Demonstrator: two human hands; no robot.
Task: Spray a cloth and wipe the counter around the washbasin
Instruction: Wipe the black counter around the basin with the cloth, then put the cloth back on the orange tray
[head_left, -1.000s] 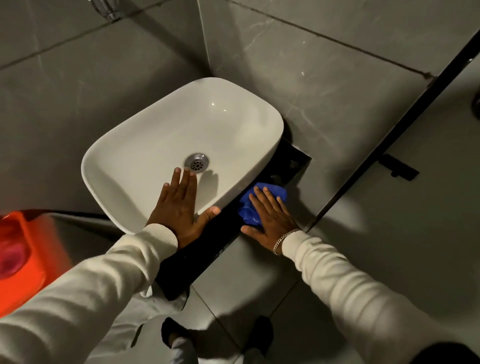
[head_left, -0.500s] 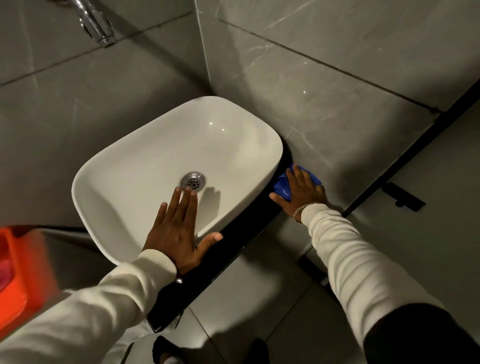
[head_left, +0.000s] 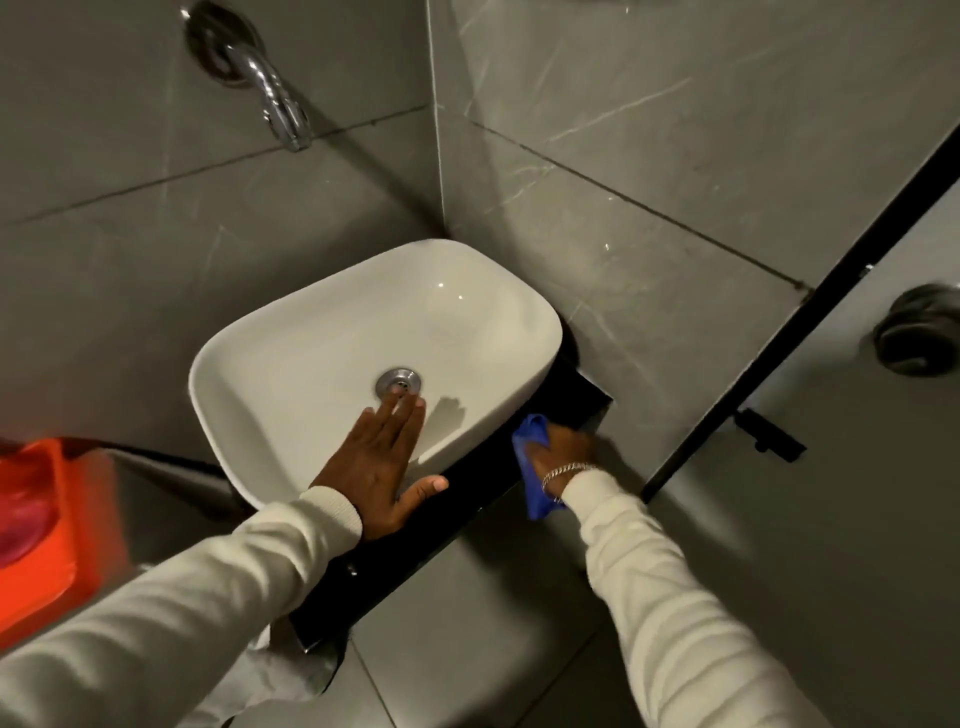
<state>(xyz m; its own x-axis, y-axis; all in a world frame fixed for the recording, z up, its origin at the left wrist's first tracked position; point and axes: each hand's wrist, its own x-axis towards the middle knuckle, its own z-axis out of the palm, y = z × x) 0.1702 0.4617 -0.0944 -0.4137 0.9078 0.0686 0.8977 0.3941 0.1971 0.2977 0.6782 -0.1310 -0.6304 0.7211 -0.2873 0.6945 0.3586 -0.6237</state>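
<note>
Where the frame runs out at nine o'clock, one orange container, blurred and cut by the edge, with something pinkish inside, too smeared to identify. Next rightward: one chrome tap at eleven o'clock, jutting from the grey tiled wall. Below it, one white washbasin, bare inside but for a single metal drain near its middle. Two hands, both in pale sleeves. Left hand flat on the basin's near rim at six o'clock of the bowl, four fingers straight and pressed side by side, reaching almost to the drain, thumb splayed out over the black counter. Counter mostly hidden beneath basin and forearm, only a dark strip showing along the basin's four-to-six o'clock side. On that strip, at four o'clock of the basin, one blue cloth, bunched beneath the right hand, one end trailing toward the wrist past a chain bracelet. Right fingers motion-blurred against the dark surface; spread or together, cannot tell. Far right at three o'clock: one black-framed door, one round knob, blurred, partly cut off.
</note>
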